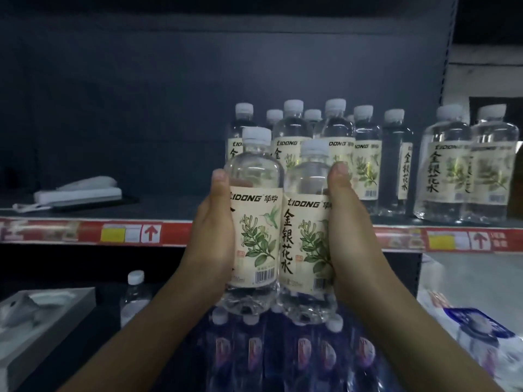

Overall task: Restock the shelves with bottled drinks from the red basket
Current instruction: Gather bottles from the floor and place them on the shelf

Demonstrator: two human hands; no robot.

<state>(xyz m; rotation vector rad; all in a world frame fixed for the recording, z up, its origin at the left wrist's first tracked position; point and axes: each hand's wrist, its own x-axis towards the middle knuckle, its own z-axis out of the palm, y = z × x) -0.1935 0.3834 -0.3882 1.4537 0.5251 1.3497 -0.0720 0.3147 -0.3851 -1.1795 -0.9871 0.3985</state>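
Dark metal shelf (169, 205) is bare at its left; left hand (215, 230) and right hand (348, 230) each clench a clear cream-labelled bottle (254, 222) in front of it, stocked bottles (368, 162) at its right, so partway done I'd say; red basket not visible

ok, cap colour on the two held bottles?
White, on both held bottles; head view, the only one, shows it.

Left hand (215, 239) and right hand (349, 230) pressed two upright labelled bottles (256, 222) together, side by side, before a shelf (85, 230) carrying matching bottles (368, 159)
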